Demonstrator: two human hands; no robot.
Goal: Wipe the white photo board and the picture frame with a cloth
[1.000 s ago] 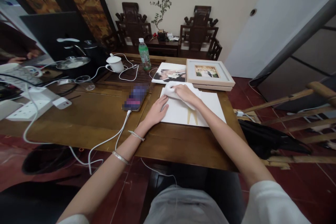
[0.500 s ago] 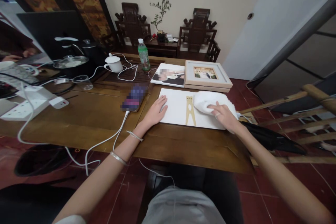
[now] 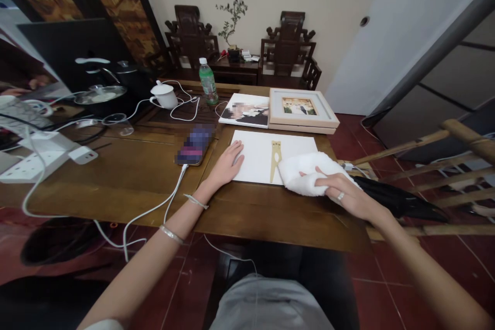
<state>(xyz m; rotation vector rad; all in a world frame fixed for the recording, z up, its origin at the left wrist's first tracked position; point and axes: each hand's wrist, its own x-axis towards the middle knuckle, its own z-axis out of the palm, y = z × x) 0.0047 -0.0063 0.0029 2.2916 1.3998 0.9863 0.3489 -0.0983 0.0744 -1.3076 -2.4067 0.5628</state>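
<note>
A flat white panel [image 3: 255, 157] lies on the wooden table, with a tan, long-legged shape with a cat-like head [image 3: 276, 152] on its face. My left hand [image 3: 227, 164] rests open on the panel's left edge, fingers stretched out. In my right hand [image 3: 344, 192] is a fluffy white cloth [image 3: 299, 165], bunched under curled fingers. The cloth covers the panel's lower right part and one leg of the tan shape, and hangs over the front edge.
Beyond the panel lie a framed photo [image 3: 303, 105] and a white photo print [image 3: 244, 110]. A charging phone [image 3: 195, 145], a green-labelled bottle [image 3: 209, 82], a lidded white cup [image 3: 164, 95] and a power strip [image 3: 36, 162] stand leftward. Cables trail over the table's front edge.
My right hand has drawn the white cloth down toward me, from the panel's upper right to its front edge. My left hand stays on the panel's left side.
</note>
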